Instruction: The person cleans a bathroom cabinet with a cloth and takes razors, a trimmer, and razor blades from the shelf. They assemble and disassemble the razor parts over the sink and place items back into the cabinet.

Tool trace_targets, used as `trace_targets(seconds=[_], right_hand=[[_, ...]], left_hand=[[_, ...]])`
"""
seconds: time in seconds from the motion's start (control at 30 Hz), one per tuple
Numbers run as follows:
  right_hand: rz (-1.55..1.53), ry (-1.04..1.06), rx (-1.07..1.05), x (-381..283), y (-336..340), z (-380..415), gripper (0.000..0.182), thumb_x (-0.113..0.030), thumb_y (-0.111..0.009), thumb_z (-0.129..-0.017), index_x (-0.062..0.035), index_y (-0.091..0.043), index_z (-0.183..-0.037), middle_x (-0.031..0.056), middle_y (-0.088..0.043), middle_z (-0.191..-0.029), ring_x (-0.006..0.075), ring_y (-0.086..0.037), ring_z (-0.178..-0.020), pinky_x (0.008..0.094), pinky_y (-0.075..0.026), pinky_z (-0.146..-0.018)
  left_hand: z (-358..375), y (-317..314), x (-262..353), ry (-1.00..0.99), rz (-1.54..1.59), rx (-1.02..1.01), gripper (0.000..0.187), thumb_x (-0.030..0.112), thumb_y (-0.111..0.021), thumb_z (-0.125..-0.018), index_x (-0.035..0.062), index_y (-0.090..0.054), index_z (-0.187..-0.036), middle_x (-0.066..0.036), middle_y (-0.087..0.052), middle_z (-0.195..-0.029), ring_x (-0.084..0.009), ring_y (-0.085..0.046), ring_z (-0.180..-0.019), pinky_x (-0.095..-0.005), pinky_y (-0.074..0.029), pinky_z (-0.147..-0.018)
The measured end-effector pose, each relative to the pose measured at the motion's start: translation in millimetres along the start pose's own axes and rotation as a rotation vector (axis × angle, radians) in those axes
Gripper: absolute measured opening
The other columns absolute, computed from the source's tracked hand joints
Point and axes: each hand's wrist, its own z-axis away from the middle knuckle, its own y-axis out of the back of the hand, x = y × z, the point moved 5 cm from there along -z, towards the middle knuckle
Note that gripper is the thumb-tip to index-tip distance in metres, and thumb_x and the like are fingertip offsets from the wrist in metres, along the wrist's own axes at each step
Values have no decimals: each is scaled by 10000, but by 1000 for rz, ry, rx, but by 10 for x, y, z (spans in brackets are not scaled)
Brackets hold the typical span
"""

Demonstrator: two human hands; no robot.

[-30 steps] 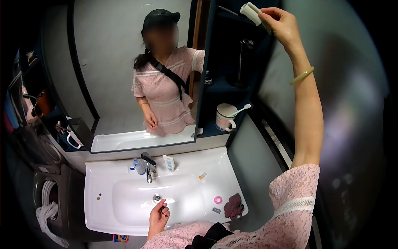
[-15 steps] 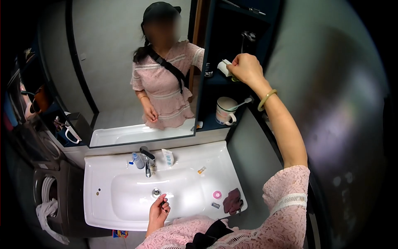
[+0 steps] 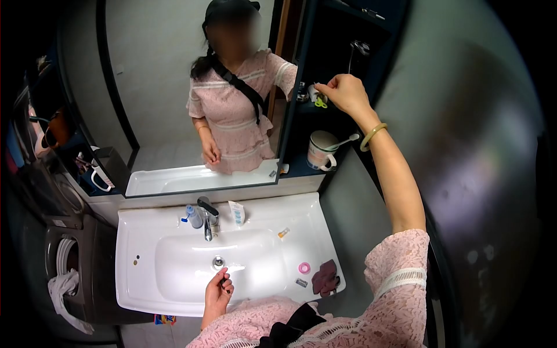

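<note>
While the right hand (image 3: pixel 343 93) is raised to the dark shelf (image 3: pixel 307 110) beside the mirror (image 3: pixel 191 93), its fingertips sit right at a small white item (image 3: pixel 314 93) with a green bit (image 3: pixel 319 103) just beneath it. The grip looks pinched, thumb and fingers close together at the white item's edge; whether it actually has hold of it or only touches it cannot be told. The item sits on the upper shelf level, above the mug.

The left hand (image 3: pixel 218 291) hovers low over the front rim of the sink (image 3: pixel 139 278), fingers curled shut around something thin and dark that is too small to name.

To do the shelf step well, judging from this view: keep the reach steady, set or take the white item squarely on the shelf board rather than at its lip, and keep the wrist and bracelet (image 3: pixel 372 137) clear of the mug (image 3: pixel 321 152) below, since its spoon handle sticks out to the right and could be knocked.

Counts:
- one mug, one spoon in it
- one tap (image 3: pixel 208 220)
- one small blue-capped bottle (image 3: pixel 191 216) left of the tap
- one white tube (image 3: pixel 236 212) right of the tap
- one small orange item (image 3: pixel 283 232) on the worktop
- one pink ring (image 3: pixel 304 267)
- one dark red cloth (image 3: pixel 325 277) near the right front corner
- one small grey piece (image 3: pixel 301 283) beside the cloth
- one washing machine (image 3: pixel 72 261) at left
</note>
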Motion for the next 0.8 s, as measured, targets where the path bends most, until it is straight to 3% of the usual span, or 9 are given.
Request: trace_targets(seconds=[0.1,0.13,0.2,0.23,0.3,0.37,0.47,0.57,0.8], right_hand=[[-142,209,-41,57,39,26,454,-289,-715,-625,21,-593,-934,127,-619,-832,195,-587,-622,293,-473,-579],[-141,210,-43,94,40,30,454,-289,-715,-625,21,-593,-934,127,-619,-832,195,-587,-622,293,-473,-579],[-142,415,-123,31,11,94,507,-205,-723,-622,9,-550,-1048,133,-598,-965,173,-590,-701,268,-479,-584],[-140,411,-126,18,18,110,507,-205,-723,-622,9,-550,-1048,133,-598,-965,173,-590,-701,268,-479,-584],[-163,180,-228,52,-28,101,469,-192,-711,-624,-3,-570,-1029,159,-593,-981,248,-581,-884,305,-452,-771],[-198,142,-216,61,-50,80,405,-151,-682,-664,-12,-574,-1029,139,-602,-968,217,-603,-776,297,-478,-698],[-267,83,-210,81,-82,31,285,-87,-642,-707,-9,-594,-976,105,-629,-859,132,-559,-519,242,-464,-488],[-254,113,-179,101,-130,-49,253,-87,-648,-702,-7,-601,-937,96,-631,-820,131,-560,-523,243,-458,-483],[-167,174,-126,19,-94,-42,299,-142,-691,-655,-50,-608,-927,83,-632,-833,201,-600,-799,291,-459,-724]], left_hand=[[-7,7,14,-10,0,0,186,68,-470,-815,-8,-504,-982,-53,-492,-724,-93,-395,-528,-198,-336,-457],[-15,3,11,-16,0,-3,188,66,-469,-815,-9,-501,-984,-56,-491,-727,-93,-395,-529,-197,-336,-457],[-24,10,5,-16,-5,-1,189,64,-468,-815,-12,-499,-985,-59,-489,-728,-94,-395,-529,-197,-336,-455],[-24,11,5,-18,-14,0,190,62,-466,-815,-15,-497,-986,-62,-488,-730,-94,-396,-530,-198,-336,-454],[-7,-30,-1,-1,-15,-1,160,74,-472,-829,-3,-503,-966,-51,-488,-721,-89,-386,-525,-194,-335,-457],[-1,-52,-5,11,-13,-3,132,85,-479,-842,10,-510,-946,-41,-487,-713,-84,-377,-520,-190,-334,-460],[0,-46,-1,-5,11,-4,186,63,-468,-818,-21,-499,-982,-64,-485,-729,-96,-392,-529,-199,-333,-447],[-16,-19,7,-7,11,9,186,64,-471,-819,-17,-500,-984,-63,-487,-728,-96,-391,-530,-198,-334,-454],[14,-17,8,-4,0,20,140,96,-481,-844,11,-514,-951,-42,-495,-717,-84,-379,-511,-192,-332,-454]])
